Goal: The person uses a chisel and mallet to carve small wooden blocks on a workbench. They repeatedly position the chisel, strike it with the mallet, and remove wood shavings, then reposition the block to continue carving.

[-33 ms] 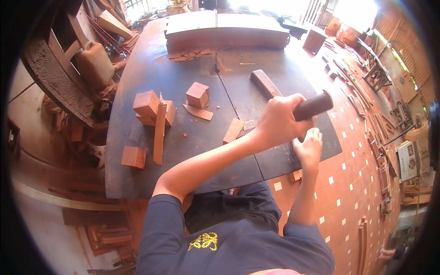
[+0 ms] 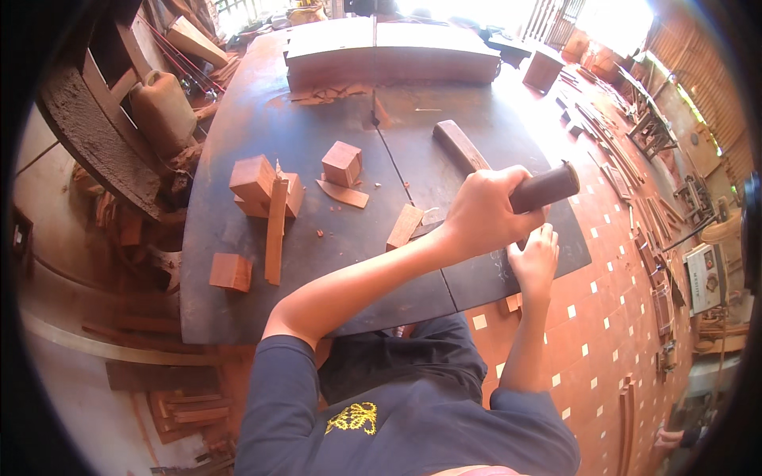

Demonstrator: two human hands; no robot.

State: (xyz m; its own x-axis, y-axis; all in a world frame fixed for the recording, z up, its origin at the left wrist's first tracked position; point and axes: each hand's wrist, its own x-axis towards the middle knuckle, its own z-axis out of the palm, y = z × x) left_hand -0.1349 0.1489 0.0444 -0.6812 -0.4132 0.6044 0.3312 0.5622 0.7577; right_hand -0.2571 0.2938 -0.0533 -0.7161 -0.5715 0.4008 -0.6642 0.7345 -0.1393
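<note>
Left hand point(image 2: 486, 213) fists a dark handle point(image 2: 544, 188) while right hand point(image 2: 535, 258) presses flat on the table point(image 2: 238, 309) at its five o'clock, seemingly mid-cut, calling for steadiness.

Right of centre, the left hand point(image 2: 484, 213) grips a dark cylindrical handle point(image 2: 544, 188) over the dark counter point(image 2: 238, 309); the right hand point(image 2: 533, 258) rests just below it, wood blocks point(image 2: 258, 186) centre left

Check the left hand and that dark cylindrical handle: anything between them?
Nothing visible. The left hand is already wrapped around the dark cylindrical handle, fingers closed on it. The right hand rests just below on the dark table, touching no wood block.
</note>
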